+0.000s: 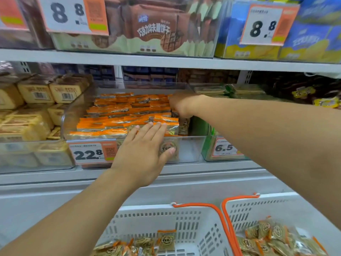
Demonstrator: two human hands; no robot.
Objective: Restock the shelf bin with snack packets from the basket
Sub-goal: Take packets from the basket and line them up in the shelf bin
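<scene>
A clear shelf bin on the middle shelf holds rows of orange-topped snack packets. My left hand lies flat with straight fingers over the bin's front edge, fingertips touching the front row of packets. My right hand reaches deep into the bin's right rear corner, fingers curled down among the packets; what it holds is hidden. Below, a white basket with orange handles holds several loose snack packets. A second white basket at the right holds more snack packets.
A price tag reading 22.8 hangs on the bin's front. Bins of yellow boxed cakes stand to the left, a green-packet bin to the right. An upper shelf overhangs with brown and blue biscuit packs.
</scene>
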